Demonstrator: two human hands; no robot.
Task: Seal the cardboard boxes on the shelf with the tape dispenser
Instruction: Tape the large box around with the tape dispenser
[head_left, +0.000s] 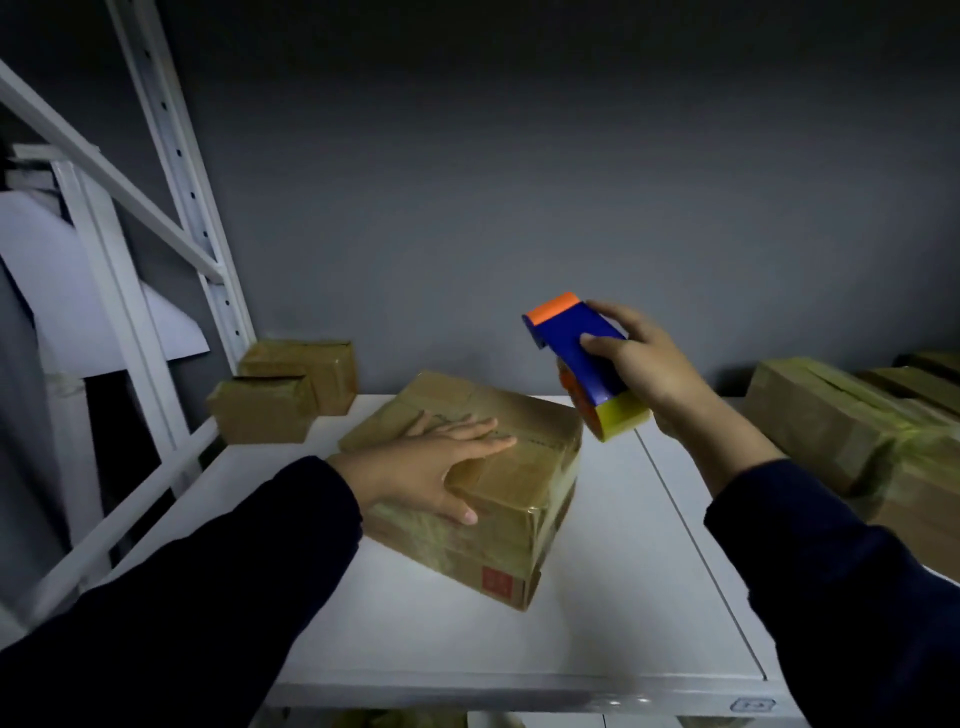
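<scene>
A brown cardboard box (514, 499) lies at the middle of the white shelf (597, 597), with its flaps closed and glossy tape over its top. My left hand (431, 462) rests flat on the box's top, fingers spread and thumb down over the near edge. My right hand (639, 364) holds a blue tape dispenser (582, 353) with an orange tip and a yellowish tape roll. The dispenser is in the air above and just right of the box's far right corner, not touching it.
Two small cardboard boxes (280, 395) sit at the shelf's back left beside the white upright post (208, 260). A pile of taped boxes (852, 421) fills the right side. A grey wall closes the back. The shelf's front edge (519, 696) is near me.
</scene>
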